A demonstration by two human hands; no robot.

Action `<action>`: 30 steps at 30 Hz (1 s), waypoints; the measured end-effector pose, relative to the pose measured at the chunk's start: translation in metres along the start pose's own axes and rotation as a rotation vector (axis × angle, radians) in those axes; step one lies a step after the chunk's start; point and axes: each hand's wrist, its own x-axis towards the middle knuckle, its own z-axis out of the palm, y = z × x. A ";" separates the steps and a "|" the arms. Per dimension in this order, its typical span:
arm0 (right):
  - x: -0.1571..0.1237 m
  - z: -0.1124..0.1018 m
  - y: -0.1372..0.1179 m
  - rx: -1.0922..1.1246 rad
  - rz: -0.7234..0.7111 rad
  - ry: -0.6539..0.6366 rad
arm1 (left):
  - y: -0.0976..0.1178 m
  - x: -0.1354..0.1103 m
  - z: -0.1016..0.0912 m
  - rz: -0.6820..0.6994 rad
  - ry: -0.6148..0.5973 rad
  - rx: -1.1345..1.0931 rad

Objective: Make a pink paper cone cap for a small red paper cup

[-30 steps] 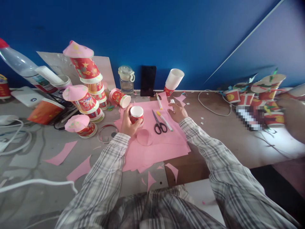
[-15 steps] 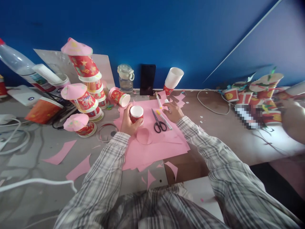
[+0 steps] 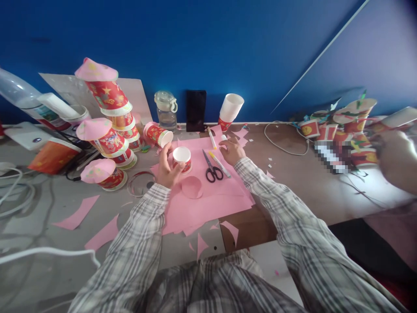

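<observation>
The left hand (image 3: pixel 167 172) stands part-open around the red paper cup (image 3: pixel 183 161), thumb at its near side; the right hand (image 3: pixel 233 151) closes on a small white object (image 3: pixel 224 137); scissors (image 3: pixel 210 166) lie between; brown counter (image 3: pixel 289 182) stretches rightward; the cup sits upright on pink sheets (image 3: pixel 211 206), white inside.

From here, the right hand (image 3: pixel 233 151) mostly covers some small white thing (image 3: pixel 223 137), while another person's hand (image 3: pixel 399 161) blurs off past the right edge.
</observation>
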 end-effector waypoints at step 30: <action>-0.016 -0.002 0.009 -0.024 -0.002 -0.010 | -0.011 0.005 -0.005 0.113 0.197 0.057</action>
